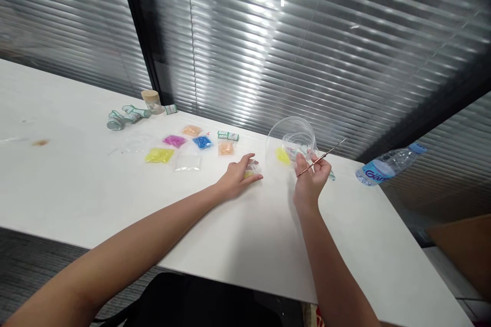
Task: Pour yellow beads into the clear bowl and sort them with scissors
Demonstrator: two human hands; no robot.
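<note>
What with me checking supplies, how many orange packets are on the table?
2. One orange packet lies beyond the purple packet and blue packet; the other is right of the blue one, nearer the left hand. Hands could hide more.

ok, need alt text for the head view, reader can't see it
A person's left hand has a small clear packet between thumb and fingers over a white table, while the right hand holds a thin pointed tool beside a clear bowl. Coloured packets lie to the left; a water bottle is near the table's right edge.
</note>
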